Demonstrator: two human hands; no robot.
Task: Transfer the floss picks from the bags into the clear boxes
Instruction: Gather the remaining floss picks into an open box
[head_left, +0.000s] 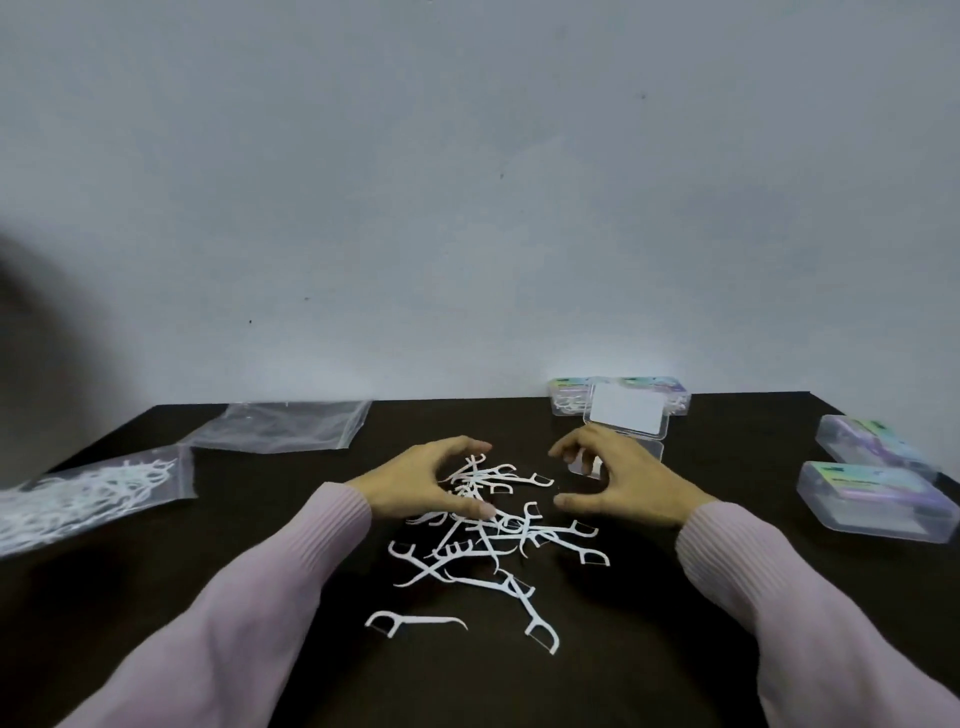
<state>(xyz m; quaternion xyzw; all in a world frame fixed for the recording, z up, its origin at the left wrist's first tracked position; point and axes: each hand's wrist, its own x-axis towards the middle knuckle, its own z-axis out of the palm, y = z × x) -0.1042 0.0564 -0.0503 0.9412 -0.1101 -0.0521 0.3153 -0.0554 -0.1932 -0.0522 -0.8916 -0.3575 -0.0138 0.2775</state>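
Both arms are covered by long sleeves of a pale pink, slightly lilac knitted fabric, the left sleeve (249, 597) and the right sleeve (810, 608) being of the same garment. Each sleeve ends at the wrist in a ribbed cuff with fine lines running along the arm, and the cuff sits closely around the wrist while the cloth higher up is looser and makes soft folds. The left hand (421, 483) and the right hand (623, 480) are bare, without gloves, rings or a watch.
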